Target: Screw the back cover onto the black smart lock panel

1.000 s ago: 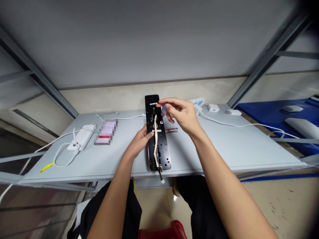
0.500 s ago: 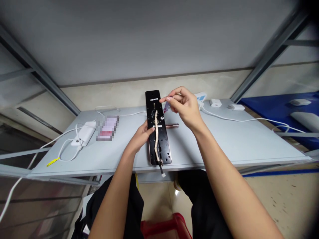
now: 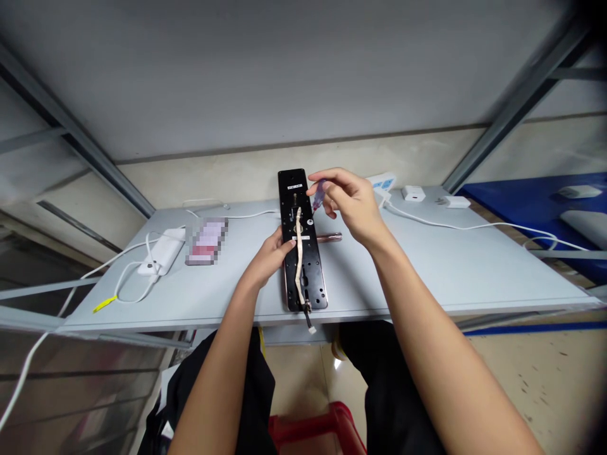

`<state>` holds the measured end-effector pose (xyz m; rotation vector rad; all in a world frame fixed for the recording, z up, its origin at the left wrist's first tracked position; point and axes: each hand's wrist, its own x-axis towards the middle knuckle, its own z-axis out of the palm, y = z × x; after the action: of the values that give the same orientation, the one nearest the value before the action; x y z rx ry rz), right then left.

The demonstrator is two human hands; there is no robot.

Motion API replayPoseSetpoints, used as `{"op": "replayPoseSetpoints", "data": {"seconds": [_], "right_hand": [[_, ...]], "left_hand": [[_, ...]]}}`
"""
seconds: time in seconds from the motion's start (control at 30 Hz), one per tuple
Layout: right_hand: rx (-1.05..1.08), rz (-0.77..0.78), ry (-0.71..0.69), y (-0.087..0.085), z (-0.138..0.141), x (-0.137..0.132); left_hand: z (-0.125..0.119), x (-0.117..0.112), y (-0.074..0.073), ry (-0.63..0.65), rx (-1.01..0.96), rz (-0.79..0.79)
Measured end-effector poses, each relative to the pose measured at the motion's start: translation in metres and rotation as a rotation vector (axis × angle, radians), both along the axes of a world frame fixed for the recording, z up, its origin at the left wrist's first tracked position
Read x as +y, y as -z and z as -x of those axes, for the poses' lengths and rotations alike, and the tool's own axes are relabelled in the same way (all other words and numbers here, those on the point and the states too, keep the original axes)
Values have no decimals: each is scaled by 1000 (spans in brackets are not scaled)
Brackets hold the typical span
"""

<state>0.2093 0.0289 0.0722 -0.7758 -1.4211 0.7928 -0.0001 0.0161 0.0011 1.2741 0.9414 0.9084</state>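
A long black lock panel (image 3: 310, 265) lies lengthwise on the grey table (image 3: 427, 265), with a beige wrapped cable (image 3: 298, 253) running down its middle to a small white plug past the table's front edge. My left hand (image 3: 268, 259) rests against the panel's left edge, fingers curled on it. My right hand (image 3: 348, 205) is above the panel's upper right, pinching a small purple-handled screwdriver (image 3: 317, 194) whose tip points down at the panel. A metal lever handle (image 3: 329, 237) sticks out to the right from under the panel.
A white power adapter (image 3: 161, 256) with coiled cable and a blurred phone-like thing (image 3: 206, 240) lie at the left. At the back right are a power strip (image 3: 384, 183), white chargers (image 3: 412, 193) and a long white cable. A red stool (image 3: 308, 430) sits below.
My right hand with the screwdriver has shifted slightly, the tool now angled toward the panel's upper part. The left hand stays on the panel's edge.
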Motion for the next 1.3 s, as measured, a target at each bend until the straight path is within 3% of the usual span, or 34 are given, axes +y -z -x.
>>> {"op": "replayPoseSetpoints", "data": {"seconds": [0.17,0.57,0.8,0.9,1.0,1.13,1.3], "right_hand": [[32,55,1,1,-1,0],[47,-67,100,4,-4,2],[109,-44,127,1,-2,2],[131,-22,102,-1,4,1],[146,-10,53,-3,14,0],[171,-25,-23,-1,25,4],[204,-69,-37,9,30,16]], "left_hand": [[-1,-1,-1,2,-3,-3],[-1,-1,-1,-5,9,6],[-1,1,0,-39,56,-44],[1,1,-2,-191,154,-126],[4,0,-7,-349,230,-347],[9,-1,-12,-403,341,-703],[16,4,-10,-394,382,-785]]}}
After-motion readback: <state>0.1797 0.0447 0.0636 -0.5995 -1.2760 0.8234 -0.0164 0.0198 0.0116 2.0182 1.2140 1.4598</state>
